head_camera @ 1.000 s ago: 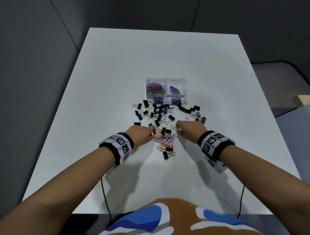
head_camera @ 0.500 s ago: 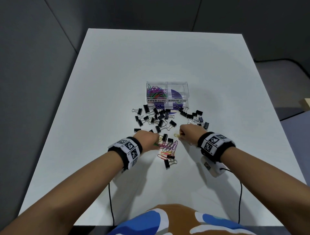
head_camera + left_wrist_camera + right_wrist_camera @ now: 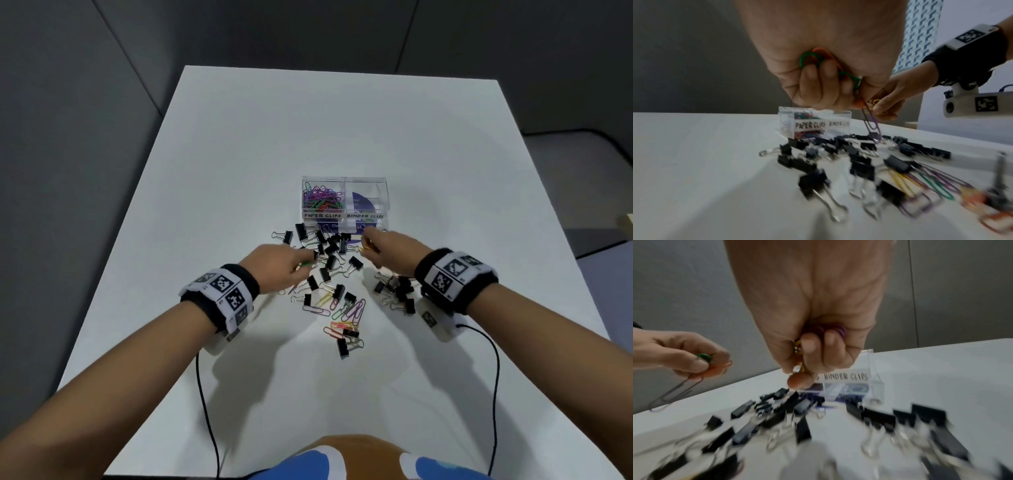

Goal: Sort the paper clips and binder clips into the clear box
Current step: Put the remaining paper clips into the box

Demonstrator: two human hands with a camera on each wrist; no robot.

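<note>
Where grey walls [image 3: 102,102] close in, clips [image 3: 329,260] litter a white table [image 3: 239,154].

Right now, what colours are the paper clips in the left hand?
Green, orange and purple paper clips, gripped in the left hand; clearest in the left wrist view.

A white table [image 3: 239,171] fills the centre. Grey wall panels [image 3: 68,102] stand from nine to one o'clock. Two black cables [image 3: 205,411] trail off at six o'clock.
</note>
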